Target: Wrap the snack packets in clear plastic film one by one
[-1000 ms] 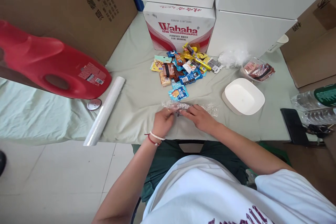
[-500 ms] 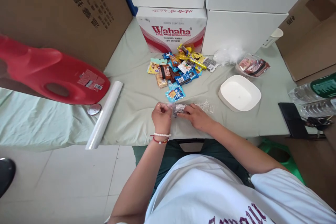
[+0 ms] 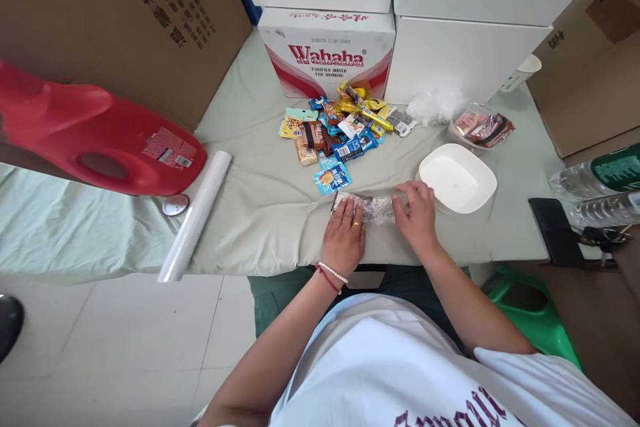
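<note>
A dark snack in crinkled clear plastic film (image 3: 377, 209) lies flat near the table's front edge. My left hand (image 3: 344, 237) rests on its left part, fingers stretched out flat over it. At the film's right end is my right hand (image 3: 416, 215), its fingers apart and slightly bent, with fingertips at the film's edge. Just beyond that hand stands a white bowl (image 3: 457, 177). A blue snack packet (image 3: 333, 179) lies a little past the wrapped snack, at the front of a pile of colourful packets (image 3: 350, 130).
Left are a roll of clear film (image 3: 197, 217), a round badge-like disc (image 3: 175, 205) and a large red jug (image 3: 100, 140). Behind stands a Wahaha carton (image 3: 327, 57). Crumpled clear plastic (image 3: 435, 105), a tub of packets (image 3: 481, 125), bottles (image 3: 607, 207) and a black phone-like object (image 3: 555, 230) are right.
My left hand has gone from pinching the film's left end to lying flat on the wrapped snack. My right hand has moved right to the film's other end.
</note>
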The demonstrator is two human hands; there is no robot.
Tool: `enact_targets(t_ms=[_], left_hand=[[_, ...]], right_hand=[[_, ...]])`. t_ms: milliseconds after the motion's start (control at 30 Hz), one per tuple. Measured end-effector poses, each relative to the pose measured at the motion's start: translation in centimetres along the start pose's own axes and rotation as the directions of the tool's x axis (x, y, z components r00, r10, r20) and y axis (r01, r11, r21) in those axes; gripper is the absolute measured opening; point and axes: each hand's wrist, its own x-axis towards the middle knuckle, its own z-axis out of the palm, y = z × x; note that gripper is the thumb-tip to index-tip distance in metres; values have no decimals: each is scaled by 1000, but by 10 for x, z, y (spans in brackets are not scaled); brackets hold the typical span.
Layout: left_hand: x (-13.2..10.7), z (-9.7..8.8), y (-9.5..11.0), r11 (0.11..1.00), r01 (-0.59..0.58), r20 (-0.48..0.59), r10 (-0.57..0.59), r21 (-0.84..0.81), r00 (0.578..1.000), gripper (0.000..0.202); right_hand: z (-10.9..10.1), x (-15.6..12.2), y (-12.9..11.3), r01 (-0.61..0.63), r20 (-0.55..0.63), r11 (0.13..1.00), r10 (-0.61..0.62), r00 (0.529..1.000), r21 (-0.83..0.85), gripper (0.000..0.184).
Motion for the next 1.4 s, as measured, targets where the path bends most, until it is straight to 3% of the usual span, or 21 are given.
enact_targets(t_ms=[67,133,267,400,500,667,800,933,1033,1100,1200,1333,1400], left_hand=[[0,1,1,1000,2,4,-2,16,1000,57],[-1,1,1,1000,4,-6,-4,23,1000,58],[-1,0,2,1000,9,-7,-9,18,1000,61],[-1,0,3,999,18,21,-19,36,1000,57],[-1,3,1,1000,26,22,-26,12,999,55],[-2,-4,-15,980,-60,-36,55,-187,998,53],[-16,-26,-31,922,-99,-160,40,-375,986,43],[-32,-47,-45,929,57,-291,-173,-366,941,25],[-33,-54,-59,937,191,-374,-296,-291,879,21],[-31,-53,-68,940,233,-397,-318,-248,861,19],[-27,-45,-76,948,230,-365,-299,-221,882,17],[-26,-35,-75,970,197,-300,-231,-140,925,17],[-27,-33,-74,976,193,-294,-216,-105,931,17]], right_hand=[[1,3,6,-7,11,987,9,1000,-161,30],[1,1,12,12,137,975,20,990,-223,23],[-12,-2,11,-57,273,983,104,956,-177,13],[-15,17,-21,-89,286,994,104,953,-64,13],[10,39,-57,31,363,992,17,932,-126,6],[57,54,-94,146,517,936,43,855,-320,18],[67,36,-93,260,516,922,-80,853,-288,22],[69,16,-89,369,460,886,-212,862,-282,39],[72,16,-90,391,479,865,-211,852,-315,50],[74,20,-93,375,490,865,-180,853,-334,56],[75,25,-99,341,499,872,-134,856,-351,57],[64,20,-107,330,484,862,-116,867,-385,25],[48,17,-103,311,465,873,-112,878,-376,25]])
